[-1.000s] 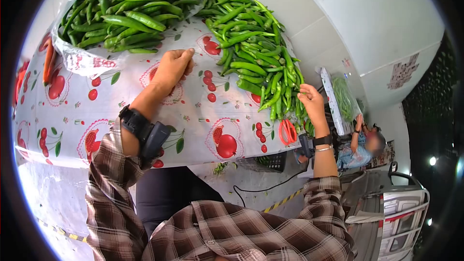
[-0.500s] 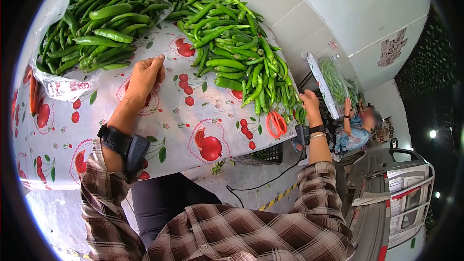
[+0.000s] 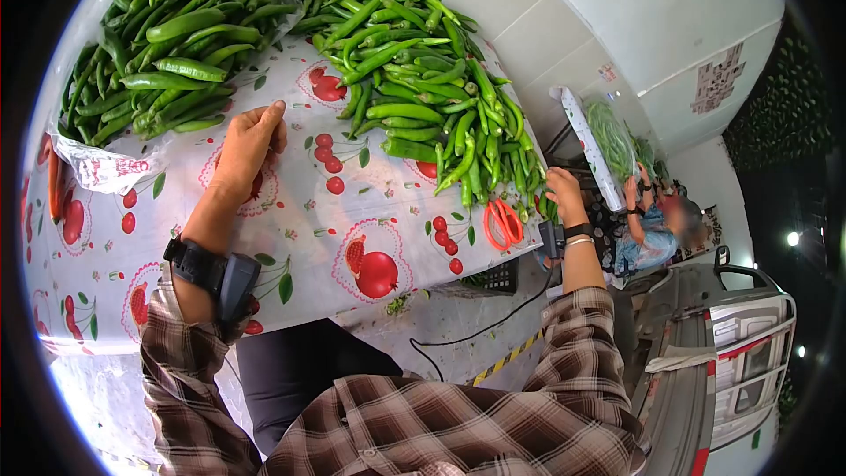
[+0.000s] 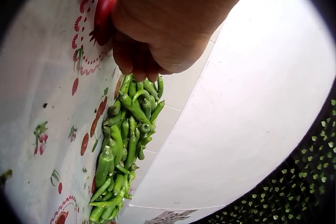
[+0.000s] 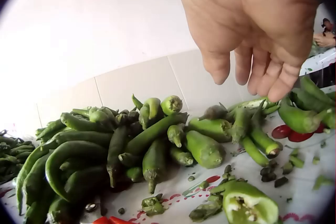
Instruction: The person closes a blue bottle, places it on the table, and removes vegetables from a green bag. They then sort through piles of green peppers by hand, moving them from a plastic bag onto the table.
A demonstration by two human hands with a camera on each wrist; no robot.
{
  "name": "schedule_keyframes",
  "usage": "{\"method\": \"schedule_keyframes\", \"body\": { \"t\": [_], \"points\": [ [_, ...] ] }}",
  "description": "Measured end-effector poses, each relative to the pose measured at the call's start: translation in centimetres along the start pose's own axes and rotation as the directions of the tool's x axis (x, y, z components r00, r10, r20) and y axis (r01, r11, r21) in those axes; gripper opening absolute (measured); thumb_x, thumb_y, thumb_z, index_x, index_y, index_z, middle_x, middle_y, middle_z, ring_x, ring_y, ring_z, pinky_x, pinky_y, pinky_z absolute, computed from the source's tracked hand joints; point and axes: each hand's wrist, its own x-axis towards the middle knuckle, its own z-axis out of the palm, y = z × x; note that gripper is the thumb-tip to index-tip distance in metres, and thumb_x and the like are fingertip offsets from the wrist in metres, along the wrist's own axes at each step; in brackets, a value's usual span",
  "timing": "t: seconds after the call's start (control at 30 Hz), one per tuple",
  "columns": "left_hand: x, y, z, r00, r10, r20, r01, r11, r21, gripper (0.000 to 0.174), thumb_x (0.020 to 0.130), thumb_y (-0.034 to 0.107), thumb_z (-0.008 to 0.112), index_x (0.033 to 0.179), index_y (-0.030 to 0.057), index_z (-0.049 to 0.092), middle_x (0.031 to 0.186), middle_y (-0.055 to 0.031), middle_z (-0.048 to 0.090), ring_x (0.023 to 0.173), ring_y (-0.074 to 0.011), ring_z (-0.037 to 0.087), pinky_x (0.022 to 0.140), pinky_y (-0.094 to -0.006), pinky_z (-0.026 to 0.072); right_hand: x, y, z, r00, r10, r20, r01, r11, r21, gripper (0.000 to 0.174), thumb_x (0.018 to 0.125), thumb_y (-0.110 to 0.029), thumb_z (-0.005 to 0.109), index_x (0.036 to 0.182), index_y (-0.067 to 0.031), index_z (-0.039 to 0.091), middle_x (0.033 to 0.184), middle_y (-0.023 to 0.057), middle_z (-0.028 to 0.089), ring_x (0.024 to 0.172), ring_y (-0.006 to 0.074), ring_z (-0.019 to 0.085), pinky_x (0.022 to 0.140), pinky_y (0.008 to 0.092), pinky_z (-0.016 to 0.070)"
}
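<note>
My left hand (image 3: 249, 145) hovers over the patterned tablecloth between the bagged peppers and the loose pile. Its fingers hang loosely curled, with nothing visible in them. Long green peppers (image 3: 423, 92) lie heaped along the table's far right side. At the near end of that heap is my right hand (image 3: 566, 197). From the right wrist, the fingers (image 5: 258, 71) droop above the peppers with no object between them. Red-handled scissors (image 3: 503, 226) rest by the heap's near end. A cut pepper (image 5: 251, 203) and stem scraps (image 5: 207, 206) lie on the cloth.
A clear plastic bag (image 3: 115, 167) overflows with larger green peppers (image 3: 185, 62) at far left, beside some red peppers (image 3: 56, 183). A tiled wall (image 3: 529, 26) bounds the back. Under the front edge sits a black crate (image 3: 493, 280). Another person (image 3: 648, 238) works at a side table.
The head view has turned, shifting the table and peppers leftward. My right hand has moved slightly outward past the heap's near end. My left hand stays over the same printed fruit.
</note>
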Motion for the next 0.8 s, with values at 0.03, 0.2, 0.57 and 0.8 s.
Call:
{"method": "schedule_keyframes", "body": {
  "t": [0.03,0.2,0.57,0.8],
  "points": [
    [0.0,0.0,0.0,1.000,0.005,-0.003,-0.005,1.000,0.009,0.041,0.091,0.034,0.046,0.062,0.0056,0.052,0.055,-0.0001,0.049,0.048,-0.0082,0.042,0.046,-0.0228,0.0357,0.1,-0.1,0.1,1.000,0.010,0.008,-0.010,1.000,-0.009,0.040,0.079,-0.029,0.062,0.113,-0.0100,0.055,0.102,0.0004,0.058,0.094,0.0163,0.053,0.073,0.0309,0.0418],
    [0.1,-0.2,-0.1,1.000,0.028,0.012,-0.028,0.999,0.033,0.041,0.091,0.035,0.046,0.061,0.0080,0.050,0.054,-0.0001,0.049,0.044,-0.0074,0.041,0.044,-0.0213,0.0343,0.6,-0.4,1.1,0.996,0.077,0.044,-0.073,0.993,-0.088,0.045,0.078,-0.034,0.064,0.115,-0.0110,0.054,0.106,0.0013,0.058,0.095,0.0175,0.052,0.074,0.0326,0.0416],
    [0.1,-0.2,0.2,1.000,-0.011,0.007,0.011,1.000,0.005,0.041,0.091,0.035,0.046,0.061,0.0083,0.049,0.054,-0.0001,0.048,0.045,-0.0074,0.041,0.044,-0.0216,0.0348,-0.9,-4.0,3.4,0.986,0.035,0.163,0.026,0.934,-0.357,0.075,0.067,-0.028,0.074,0.129,-0.0060,0.040,0.110,0.0151,0.056,0.102,0.0255,0.053,0.076,0.0410,0.0434],
    [0.1,-0.2,0.0,1.000,-0.013,0.004,0.013,1.000,0.013,0.041,0.091,0.036,0.046,0.061,0.0083,0.050,0.054,0.0002,0.049,0.045,-0.0070,0.041,0.044,-0.0210,0.0348,2.0,-2.5,3.4,0.960,-0.113,0.258,0.238,0.815,-0.529,0.080,0.063,-0.023,0.074,0.132,-0.0068,0.036,0.113,0.0135,0.055,0.099,0.0229,0.054,0.071,0.0365,0.0458]
  ]
}}
